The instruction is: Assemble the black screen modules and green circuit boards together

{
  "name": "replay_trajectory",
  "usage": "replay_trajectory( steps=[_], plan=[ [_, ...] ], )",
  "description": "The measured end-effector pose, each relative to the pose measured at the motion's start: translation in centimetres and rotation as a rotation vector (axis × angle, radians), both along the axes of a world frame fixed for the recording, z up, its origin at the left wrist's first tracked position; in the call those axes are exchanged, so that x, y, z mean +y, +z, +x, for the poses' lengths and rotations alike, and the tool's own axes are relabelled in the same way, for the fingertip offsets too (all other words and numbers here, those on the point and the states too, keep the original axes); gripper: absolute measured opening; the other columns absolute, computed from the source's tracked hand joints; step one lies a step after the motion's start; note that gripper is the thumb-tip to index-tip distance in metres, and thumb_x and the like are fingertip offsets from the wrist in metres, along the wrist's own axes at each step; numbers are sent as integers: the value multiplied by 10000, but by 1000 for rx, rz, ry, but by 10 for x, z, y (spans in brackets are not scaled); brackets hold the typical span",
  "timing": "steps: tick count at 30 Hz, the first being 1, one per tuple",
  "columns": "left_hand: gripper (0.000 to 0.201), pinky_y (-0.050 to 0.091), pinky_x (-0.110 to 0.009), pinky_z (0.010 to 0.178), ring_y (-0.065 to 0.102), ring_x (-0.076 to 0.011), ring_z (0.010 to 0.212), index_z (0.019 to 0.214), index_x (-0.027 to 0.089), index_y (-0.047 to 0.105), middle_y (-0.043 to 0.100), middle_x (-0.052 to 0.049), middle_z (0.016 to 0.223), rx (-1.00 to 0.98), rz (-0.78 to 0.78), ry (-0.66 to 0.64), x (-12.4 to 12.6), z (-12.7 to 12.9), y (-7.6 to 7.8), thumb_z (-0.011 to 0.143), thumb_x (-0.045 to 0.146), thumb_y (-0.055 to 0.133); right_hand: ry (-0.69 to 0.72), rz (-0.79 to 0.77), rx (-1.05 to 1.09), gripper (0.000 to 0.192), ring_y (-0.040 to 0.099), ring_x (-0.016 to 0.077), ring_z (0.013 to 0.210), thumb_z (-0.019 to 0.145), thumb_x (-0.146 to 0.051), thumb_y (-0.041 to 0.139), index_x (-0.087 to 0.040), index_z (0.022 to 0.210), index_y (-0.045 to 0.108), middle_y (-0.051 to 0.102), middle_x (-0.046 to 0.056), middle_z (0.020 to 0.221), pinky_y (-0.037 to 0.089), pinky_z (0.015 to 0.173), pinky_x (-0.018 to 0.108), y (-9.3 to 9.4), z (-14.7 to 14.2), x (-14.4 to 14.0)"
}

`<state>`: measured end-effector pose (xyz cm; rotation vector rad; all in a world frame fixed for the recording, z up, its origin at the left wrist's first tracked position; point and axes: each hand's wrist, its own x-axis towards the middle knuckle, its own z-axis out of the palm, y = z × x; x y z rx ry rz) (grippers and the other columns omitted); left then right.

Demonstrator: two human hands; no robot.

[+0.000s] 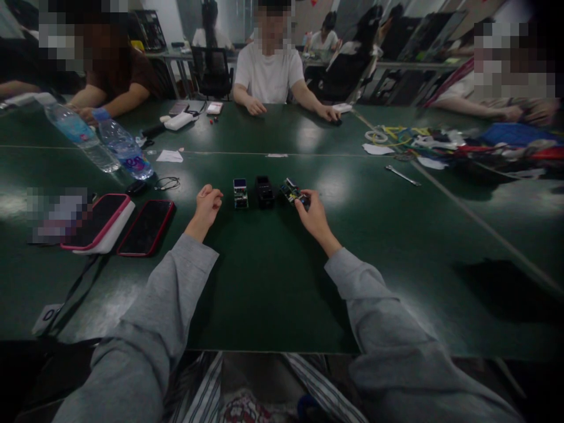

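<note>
In the fingers of the right hand (314, 212), a circuit board (291, 191) is gripped by one end, just beside a black device (265, 192). The left hand (208, 203) is curled into a loose fist near a second board (240, 195). Room is left on the table (273, 288) between the sleeves (161, 299), down to its near edge. Leftward a red phone (146, 228) is laid; rightward, well apart, a wrench (403, 175)
</note>
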<state>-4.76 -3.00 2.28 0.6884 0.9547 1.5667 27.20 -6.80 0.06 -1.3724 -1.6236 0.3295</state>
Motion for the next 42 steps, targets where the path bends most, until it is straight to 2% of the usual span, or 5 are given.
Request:
replay_trajectory(
  steps=[9,16,33,38,42],
  plan=[
    [474,148,-184,380,250,-4,366,625,199,185,285,118,481,63,41,-31,-3,3,0,559,-47,585,10,-105,140,356,634,291,1100,890,-434,461,-186,1128,554,669,160,1141,476,1005,495,-6,5,10],
    [470,146,-190,383,274,-8,379,622,205,192,271,108,508,150,60,-45,-5,6,-3,586,-13,606,13,11,-49,521,614,326,1098,804,-497,644,-158,1193,574,646,186,1177,491,982,525,-2,1,4],
    [412,169,-171,383,267,-14,395,603,207,229,322,103,501,246,103,-42,-4,10,-7,599,-7,582,-69,-33,-101,567,609,333,1047,985,-568,292,-163,1059,682,697,183,1072,431,1024,583,-11,8,18],
    [428,174,-168,386,305,-19,400,603,206,215,324,99,503,272,104,-40,-1,10,-9,592,-2,589,-52,74,-157,659,559,342,1168,927,-662,494,-150,1337,568,614,194,1233,441,1049,559,-5,2,10],
    [415,169,-170,381,310,-23,400,597,207,227,328,98,498,276,116,-39,-1,9,-10,587,2,588,51,66,-242,574,581,343,1166,932,-481,533,-112,1372,553,599,213,1237,458,1050,546,4,-5,3]
  ],
)
